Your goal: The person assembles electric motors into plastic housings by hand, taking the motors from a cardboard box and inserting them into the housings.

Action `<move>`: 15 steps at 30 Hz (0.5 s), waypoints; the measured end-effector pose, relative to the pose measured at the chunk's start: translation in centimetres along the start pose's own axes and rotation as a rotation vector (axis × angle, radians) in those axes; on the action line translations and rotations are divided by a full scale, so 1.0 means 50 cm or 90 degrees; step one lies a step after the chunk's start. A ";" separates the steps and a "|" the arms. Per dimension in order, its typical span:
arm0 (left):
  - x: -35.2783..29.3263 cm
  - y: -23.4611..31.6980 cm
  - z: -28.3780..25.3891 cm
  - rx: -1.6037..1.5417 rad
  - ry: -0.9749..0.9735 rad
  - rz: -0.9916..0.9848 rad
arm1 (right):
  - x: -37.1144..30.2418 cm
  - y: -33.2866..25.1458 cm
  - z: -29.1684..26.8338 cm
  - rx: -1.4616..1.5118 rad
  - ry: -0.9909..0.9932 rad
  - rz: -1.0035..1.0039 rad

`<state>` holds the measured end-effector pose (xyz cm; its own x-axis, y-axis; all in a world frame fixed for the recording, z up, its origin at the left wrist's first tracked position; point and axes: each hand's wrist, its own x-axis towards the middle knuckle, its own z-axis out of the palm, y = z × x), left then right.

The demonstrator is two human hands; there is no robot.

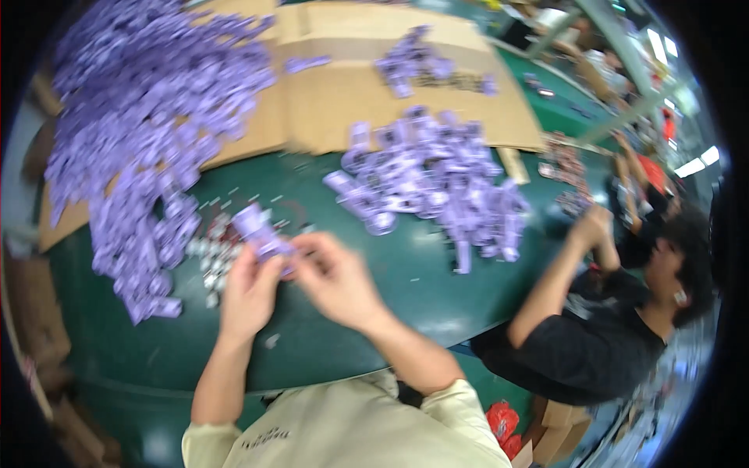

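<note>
A purple plastic piece (256, 226), long and narrow, is held up in front of me over the green table. My left hand (253, 288) closes round its lower end. Against that same end, the fingers of my right hand (337, 281) are pinched together; some blur hides whether they hold a smaller part. Just beyond and beside my left hand lie several small silvery-white parts (211, 261), with some thin reddish bits among them. A loose heap of similar purple pieces (429, 168) spreads across the table to the right of my hands.
A much larger mound of purple pieces (156, 101) covers the left side, partly on flattened cardboard (335, 117). A smaller cluster (413, 61) sits on the cardboard's far part. At right, a person in black (585, 335) works at the table beside reddish parts (568, 168).
</note>
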<state>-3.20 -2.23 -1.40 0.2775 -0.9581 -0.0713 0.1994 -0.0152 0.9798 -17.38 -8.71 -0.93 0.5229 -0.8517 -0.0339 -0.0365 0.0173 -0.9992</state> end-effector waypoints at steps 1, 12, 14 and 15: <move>0.002 0.002 0.002 -0.039 -0.042 -0.019 | -0.002 -0.012 -0.001 0.039 0.033 0.022; -0.017 0.009 0.002 -0.064 -0.055 -0.016 | 0.004 -0.019 -0.010 0.272 -0.001 0.092; -0.021 0.005 0.014 -0.024 -0.045 0.024 | 0.000 -0.011 -0.012 0.270 0.004 0.088; -0.021 0.003 0.012 -0.005 -0.039 0.046 | 0.002 -0.008 -0.007 0.238 0.018 0.088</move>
<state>-4.03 -1.40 -1.06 0.2338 -0.9722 0.0113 0.1888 0.0568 0.9804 -17.61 -8.99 -0.53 0.5114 -0.8417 -0.1733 0.2098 0.3178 -0.9247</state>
